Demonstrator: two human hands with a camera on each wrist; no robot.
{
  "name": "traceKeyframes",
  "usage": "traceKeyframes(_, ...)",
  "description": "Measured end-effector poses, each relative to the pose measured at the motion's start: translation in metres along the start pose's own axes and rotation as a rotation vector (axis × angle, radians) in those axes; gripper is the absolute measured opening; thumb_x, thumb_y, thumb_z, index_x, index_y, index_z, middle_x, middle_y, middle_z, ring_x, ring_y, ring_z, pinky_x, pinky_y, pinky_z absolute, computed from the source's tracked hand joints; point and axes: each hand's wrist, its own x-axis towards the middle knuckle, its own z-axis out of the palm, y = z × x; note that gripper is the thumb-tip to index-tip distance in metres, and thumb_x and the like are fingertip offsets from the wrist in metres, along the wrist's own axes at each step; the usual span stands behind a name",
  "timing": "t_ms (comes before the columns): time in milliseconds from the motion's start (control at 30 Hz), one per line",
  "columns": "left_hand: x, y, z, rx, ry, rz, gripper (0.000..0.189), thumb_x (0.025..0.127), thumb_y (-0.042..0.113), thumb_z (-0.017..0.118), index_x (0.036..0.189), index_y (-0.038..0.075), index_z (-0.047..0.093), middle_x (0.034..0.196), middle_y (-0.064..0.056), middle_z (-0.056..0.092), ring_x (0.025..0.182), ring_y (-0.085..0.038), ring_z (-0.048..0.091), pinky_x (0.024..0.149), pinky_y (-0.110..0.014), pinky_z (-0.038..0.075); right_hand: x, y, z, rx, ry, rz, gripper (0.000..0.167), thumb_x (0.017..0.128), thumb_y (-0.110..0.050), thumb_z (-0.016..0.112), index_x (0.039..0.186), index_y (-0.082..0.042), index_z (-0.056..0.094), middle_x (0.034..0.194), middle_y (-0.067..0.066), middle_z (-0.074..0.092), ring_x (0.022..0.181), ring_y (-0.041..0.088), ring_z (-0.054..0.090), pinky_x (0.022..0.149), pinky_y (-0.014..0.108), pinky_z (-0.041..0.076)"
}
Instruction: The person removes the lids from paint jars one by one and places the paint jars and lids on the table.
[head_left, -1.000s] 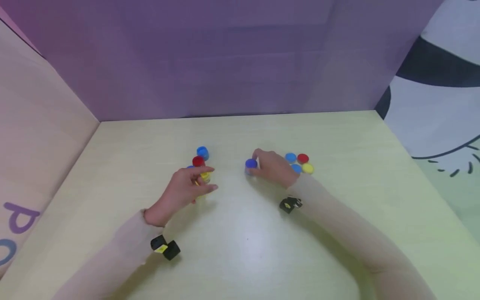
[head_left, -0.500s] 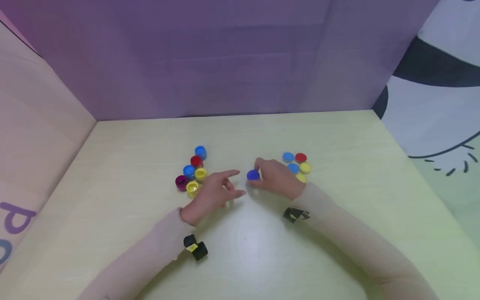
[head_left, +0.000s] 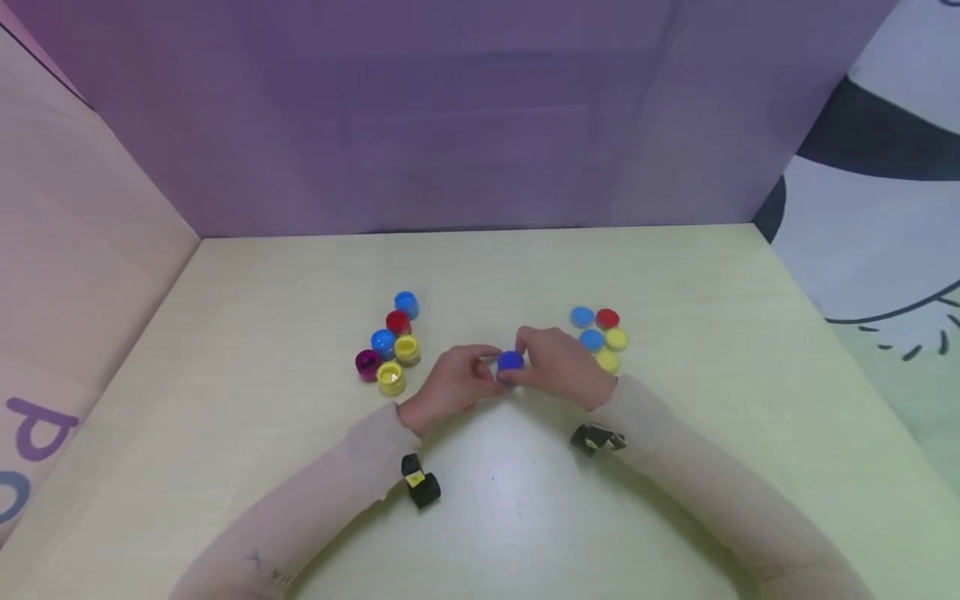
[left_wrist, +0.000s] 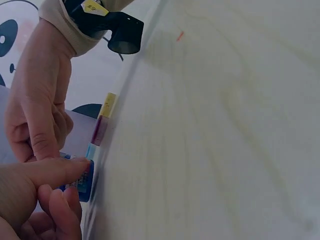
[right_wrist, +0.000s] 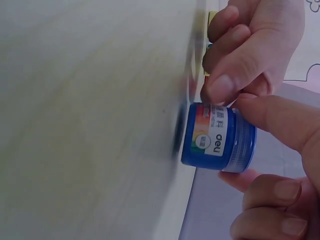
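Observation:
A small blue paint jar (head_left: 511,361) stands upright at mid-table between the two hands, its lid on top. My right hand (head_left: 564,368) pinches the lid (right_wrist: 243,142) between thumb and index finger, in the right wrist view. From the other side my left hand (head_left: 455,380) holds the jar's lower body, thumb on the near side and index finger reaching round the far side. The jar's printed label (right_wrist: 214,130) faces the right wrist camera. In the left wrist view the left thumb (left_wrist: 62,170) covers part of the jar (left_wrist: 86,182).
Left of the hands stand several open paint jars: purple (head_left: 368,365), yellow (head_left: 391,378), blue (head_left: 382,342) and red (head_left: 398,322) among them. Several loose lids, blue (head_left: 582,317), red (head_left: 607,318) and yellow (head_left: 617,338), lie right of the right hand. A purple wall (head_left: 465,125) closes the back.
My left hand has moved right, from over the open jars to the blue jar, and now holds its body. The right hand and the blue jar have come slightly nearer the front.

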Motion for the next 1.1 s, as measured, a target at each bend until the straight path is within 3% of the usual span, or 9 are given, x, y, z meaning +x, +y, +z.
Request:
traceKeyframes(233, 0.004, 0.004, 0.006, -0.02, 0.0, 0.007, 0.033, 0.081, 0.013, 0.073, 0.113, 0.008, 0.065, 0.079, -0.003, 0.065, 0.055, -0.012, 0.052, 0.051, -0.024, 0.044, -0.002, 0.001, 0.002, -0.027, 0.011, -0.018, 0.032, 0.082, -0.033, 0.073, 0.086, -0.008, 0.053, 0.061, 0.0, 0.048, 0.054, 0.014, 0.044, 0.051, 0.023, 0.035)
traceKeyframes(400, 0.008, 0.003, 0.009, 0.038, 0.021, -0.021, 0.029, 0.079, 0.016, 0.075, 0.106, 0.012, 0.068, 0.077, -0.001, 0.064, 0.057, -0.013, 0.053, 0.053, -0.025, 0.045, -0.002, 0.001, 0.002, -0.05, 0.011, -0.022, 0.034, 0.083, -0.034, 0.072, 0.084, -0.008, 0.051, 0.06, 0.0, 0.046, 0.052, 0.013, 0.043, 0.05, 0.023, 0.033)
traceKeyframes(633, 0.01, 0.001, 0.01, 0.16, 0.061, 0.032, 0.027, 0.081, 0.017, 0.075, 0.106, 0.012, 0.067, 0.081, 0.001, 0.062, 0.071, -0.014, 0.056, 0.067, -0.027, 0.047, -0.001, 0.001, 0.003, -0.065, 0.015, -0.034, 0.034, 0.082, -0.035, 0.073, 0.081, -0.009, 0.051, 0.061, 0.0, 0.046, 0.054, 0.014, 0.044, 0.051, 0.023, 0.033)
traceKeyframes(867, 0.011, -0.004, 0.011, 0.142, 0.047, 0.049, 0.027, 0.083, 0.013, 0.072, 0.11, 0.013, 0.069, 0.086, 0.004, 0.066, 0.083, -0.014, 0.055, 0.079, -0.029, 0.047, 0.0, 0.001, 0.004, -0.094, 0.018, -0.069, 0.035, 0.081, -0.033, 0.074, 0.08, -0.009, 0.05, 0.06, 0.0, 0.045, 0.053, 0.013, 0.043, 0.051, 0.022, 0.032)
traceKeyframes(1100, 0.009, -0.007, 0.01, 0.141, 0.016, 0.079, 0.025, 0.085, 0.014, 0.07, 0.11, 0.015, 0.07, 0.082, 0.006, 0.066, 0.081, -0.013, 0.054, 0.076, -0.027, 0.046, 0.001, 0.0, 0.004, -0.111, 0.017, -0.131, 0.035, 0.08, -0.031, 0.075, 0.075, -0.009, 0.048, 0.059, -0.002, 0.041, 0.052, 0.011, 0.039, 0.05, 0.021, 0.029)
